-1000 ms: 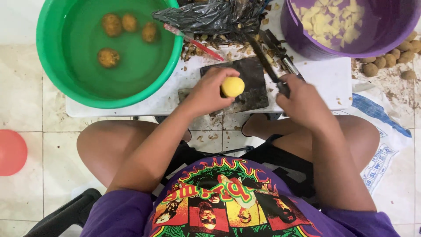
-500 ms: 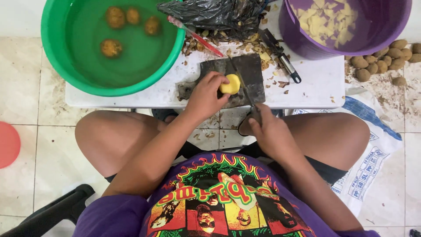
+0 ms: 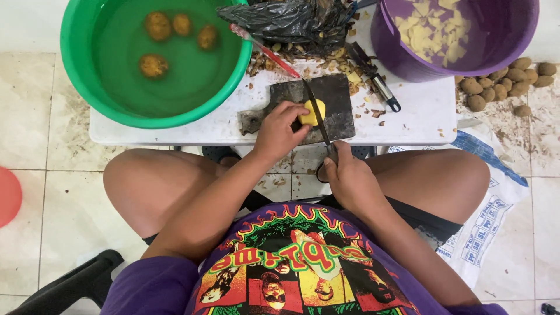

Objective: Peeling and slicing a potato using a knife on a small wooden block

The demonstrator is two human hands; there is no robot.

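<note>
My left hand (image 3: pixel 277 132) pins a peeled yellow potato (image 3: pixel 307 112) against a dark cutting board (image 3: pixel 341 102) on the low white table (image 3: pixel 426 114). My right hand (image 3: pixel 348 175) grips the handle of a dark knife (image 3: pixel 317 111). Its blade lies across the potato, point toward the far side. Fingers of the left hand cover the potato's left side.
A green basin (image 3: pixel 76 76) of water with several unpeeled potatoes stands at far left. A purple bucket (image 3: pixel 519 41) of cut potato pieces stands at far right. A peeler (image 3: pixel 379 84), a red-handled tool (image 3: pixel 265 51), peelings and a black bag (image 3: pixel 286 20) lie behind the board. Brown potatoes (image 3: pixel 496 81) lie on the floor.
My right hand brought the knife from the table's right side to the board and laid its blade across the potato. My left hand kept the potato on the board.
</note>
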